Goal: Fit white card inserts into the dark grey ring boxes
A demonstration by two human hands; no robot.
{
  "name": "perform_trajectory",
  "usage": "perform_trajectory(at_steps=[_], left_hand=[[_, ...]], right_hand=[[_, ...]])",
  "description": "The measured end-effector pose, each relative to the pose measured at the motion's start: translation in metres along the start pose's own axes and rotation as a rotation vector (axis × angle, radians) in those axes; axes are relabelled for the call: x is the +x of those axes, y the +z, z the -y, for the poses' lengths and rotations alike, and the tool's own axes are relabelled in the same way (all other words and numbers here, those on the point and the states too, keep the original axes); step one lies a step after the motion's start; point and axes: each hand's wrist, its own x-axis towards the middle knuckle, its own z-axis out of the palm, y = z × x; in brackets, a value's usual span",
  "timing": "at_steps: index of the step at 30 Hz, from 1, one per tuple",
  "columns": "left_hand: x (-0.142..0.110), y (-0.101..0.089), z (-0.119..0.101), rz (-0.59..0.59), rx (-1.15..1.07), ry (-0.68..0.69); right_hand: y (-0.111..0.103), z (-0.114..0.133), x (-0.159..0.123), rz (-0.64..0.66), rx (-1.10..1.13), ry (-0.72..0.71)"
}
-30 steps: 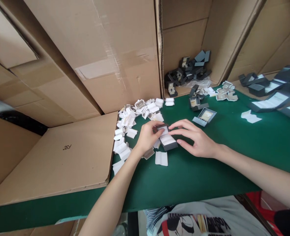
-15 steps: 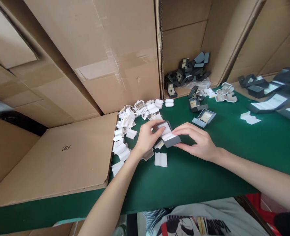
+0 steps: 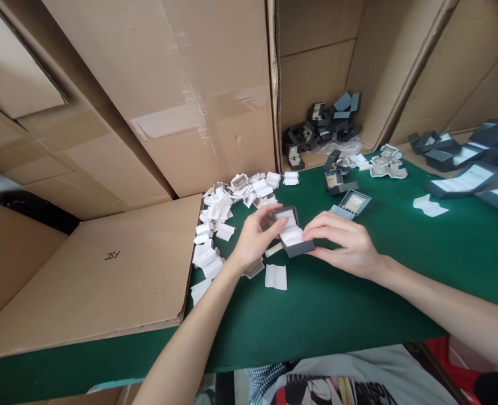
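A small dark grey box with a white insert inside is held open between both hands, just above the green table. My left hand grips its left side, thumb on the insert by the lid. My right hand holds the right side and base with curled fingers. A heap of white inserts lies left of the hands. One loose white insert lies flat on the table below the box.
Two open grey boxes sit on the table behind the hands. More dark boxes are piled in a cardboard carton at the back. Larger grey boxes are stacked at the right. A flat cardboard sheet lies at the left.
The box has risen off the table and tilted up between the hands, shifting slightly right. My right hand's fingers have moved from over the box to its side and base.
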Motion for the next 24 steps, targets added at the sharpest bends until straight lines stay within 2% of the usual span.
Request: perform_trajectory(at_steps=[4, 6, 12, 24], left_hand=[[-0.004, 0.003, -0.007, 0.198, -0.243, -0.243], [-0.006, 0.004, -0.009, 0.243, -0.297, -0.312], [-0.007, 0.005, -0.014, 0.232, -0.424, -0.398], [-0.008, 0.014, -0.009, 0.191, -0.606, -0.431]], right_hand=[[-0.002, -0.003, -0.001, 0.001, -0.046, -0.021], [-0.001, -0.003, -0.002, -0.002, -0.045, -0.023], [0.004, -0.005, -0.007, 0.024, -0.047, -0.037], [0.003, -0.004, -0.007, 0.071, -0.08, -0.019]])
